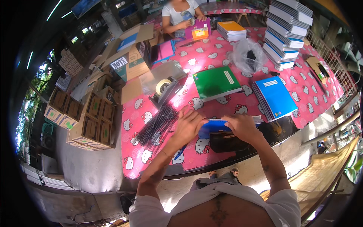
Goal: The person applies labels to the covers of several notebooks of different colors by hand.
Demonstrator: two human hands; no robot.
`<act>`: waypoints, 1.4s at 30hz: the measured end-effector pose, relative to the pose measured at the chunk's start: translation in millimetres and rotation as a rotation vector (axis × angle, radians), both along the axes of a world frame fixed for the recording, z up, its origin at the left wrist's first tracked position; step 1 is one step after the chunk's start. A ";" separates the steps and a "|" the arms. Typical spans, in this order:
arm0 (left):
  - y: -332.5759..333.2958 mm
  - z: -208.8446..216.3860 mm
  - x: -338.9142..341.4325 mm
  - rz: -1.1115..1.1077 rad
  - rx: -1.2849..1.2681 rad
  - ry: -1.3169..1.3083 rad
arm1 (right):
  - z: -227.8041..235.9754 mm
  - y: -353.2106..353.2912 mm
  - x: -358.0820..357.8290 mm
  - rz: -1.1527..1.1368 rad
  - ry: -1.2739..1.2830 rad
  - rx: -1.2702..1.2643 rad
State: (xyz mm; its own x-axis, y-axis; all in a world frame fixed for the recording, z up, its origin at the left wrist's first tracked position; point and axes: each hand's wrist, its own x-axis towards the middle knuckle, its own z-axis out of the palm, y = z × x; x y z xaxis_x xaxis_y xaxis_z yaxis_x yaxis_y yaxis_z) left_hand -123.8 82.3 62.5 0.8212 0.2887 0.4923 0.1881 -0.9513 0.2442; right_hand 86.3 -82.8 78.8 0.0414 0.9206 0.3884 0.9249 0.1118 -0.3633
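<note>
My left hand [189, 124] and my right hand [242, 126] pinch the two ends of the upper edge of a blue notebook [214, 126], held tilted at the table's near side. Its cover is seen at a steep angle, and my fingers hide the corners. A pile of black plastic binding coils [157, 126] lies just left of my left hand. Beneath my left wrist is a blue pen [180, 152]. A green notebook [216, 83] lies flat beyond my hands. To the right of it sits a short stack of blue notebooks [278, 96].
A tape dispenser [165, 90] stands behind the coils, near open cardboard boxes [132, 62]. Tall notebook stacks [285, 36], a clear plastic bag [247, 56] and orange-covered notebooks [231, 30] occupy the far side. Across the pink table [181, 81], another person holds a purple folder-like item [198, 28].
</note>
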 end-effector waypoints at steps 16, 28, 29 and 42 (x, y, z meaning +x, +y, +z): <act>-54.0 -76.9 13.7 0.306 0.155 0.042 | -7.7 3.9 4.1 -0.039 -0.032 -0.052; -33.6 -53.3 37.3 0.314 0.235 0.003 | -4.1 9.8 10.9 -0.001 -0.068 -0.073; -18.4 -7.5 55.9 0.344 0.236 -0.066 | -8.6 5.9 13.3 0.014 -0.075 -0.064; -99.2 -81.5 16.5 0.019 0.161 0.213 | 0.0 -7.2 14.1 0.005 -0.123 0.172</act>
